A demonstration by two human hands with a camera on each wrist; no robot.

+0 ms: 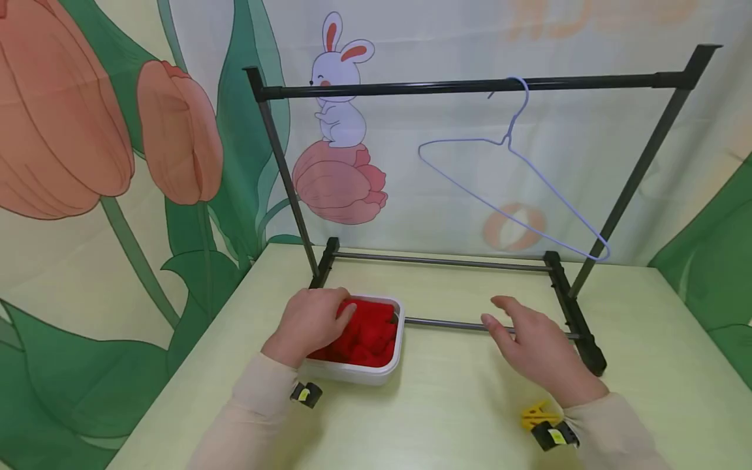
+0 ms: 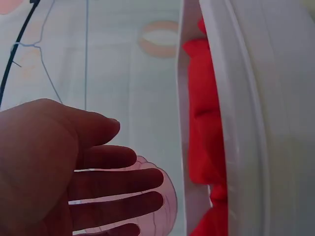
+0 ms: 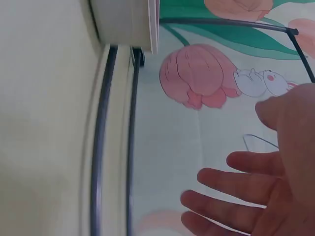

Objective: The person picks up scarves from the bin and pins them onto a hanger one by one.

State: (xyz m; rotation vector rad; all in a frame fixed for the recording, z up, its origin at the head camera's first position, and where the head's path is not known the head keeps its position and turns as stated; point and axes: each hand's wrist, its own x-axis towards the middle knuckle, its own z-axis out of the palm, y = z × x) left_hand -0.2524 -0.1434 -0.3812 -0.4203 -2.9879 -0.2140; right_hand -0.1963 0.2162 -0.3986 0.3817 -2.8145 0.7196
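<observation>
A white plastic tub point(image 1: 376, 375) stands on the table at the left front of a black rack, with bunched red cloth point(image 1: 370, 333) inside. Over the tub's left side hovers my left hand point(image 1: 311, 323), its fingers extended and holding nothing. In the left wrist view those fingers point(image 2: 118, 182) show apart from the tub wall point(image 2: 236, 98). My right hand point(image 1: 534, 346) is in the air near the rack's front lower bar, thumb and fingers spread. The right wrist view shows its palm point(image 3: 300, 162) bare. A lilac wire hanger point(image 1: 470, 189) hangs from the rack's top bar.
The black rack point(image 1: 411, 89) spans the back of the table point(image 1: 446, 418), its feet at both sides. A yellow clip point(image 1: 537, 414) lies beside my right wrist, partly hidden. Behind hangs a printed curtain point(image 1: 405, 196) with tulips and a rabbit.
</observation>
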